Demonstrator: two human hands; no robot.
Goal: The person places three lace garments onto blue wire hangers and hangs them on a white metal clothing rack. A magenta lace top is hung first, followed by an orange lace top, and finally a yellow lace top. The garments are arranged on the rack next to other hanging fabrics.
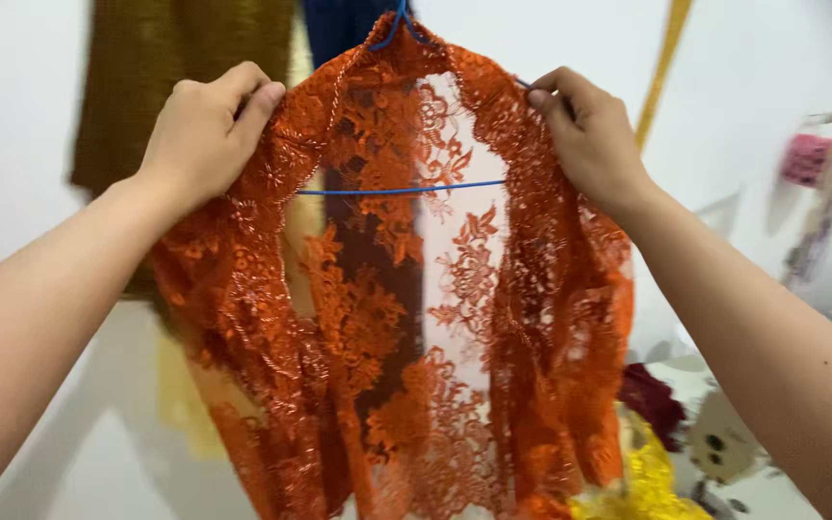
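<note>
While it hangs on a thin blue wire hanger [402, 189], the orange lace garment [387, 318] sits at the centre of the view, held up before a white wall [12, 116]. Its fabric is sheer, with raised floral motifs and scalloped, beaded edges; the front falls open. The left hand [202, 135] pinches the lace at one shoulder, its grip pressed together on the cloth. The right hand [594, 140] pinches the opposite shoulder likewise. Behind hang an olive-brown knitted cloth [175, 58] and a dark blue cloth [339, 29]. Yellow lace [642, 486] and a maroon fabric [652, 400] lie at lower right.
</note>
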